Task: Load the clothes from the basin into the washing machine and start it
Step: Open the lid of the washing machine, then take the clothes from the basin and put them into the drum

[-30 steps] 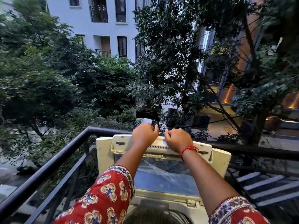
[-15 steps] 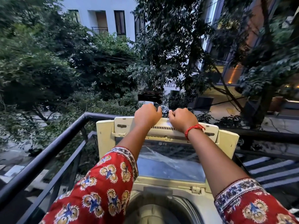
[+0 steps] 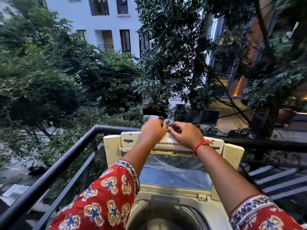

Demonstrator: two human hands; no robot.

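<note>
Both hands had shifted: our left hand (image 3: 153,130) and right hand (image 3: 186,134), earlier fisted, now pinched something small and indistinct atop the cream top-loading washing machine's (image 3: 114,146) raised lid; drum open, clothes unseen.

head-worn view, facing forward, slightly down

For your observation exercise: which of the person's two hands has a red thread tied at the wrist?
The right hand, resting on the raised washing machine lid, carries the red thread. The left hand beside it has a bare wrist.
</note>
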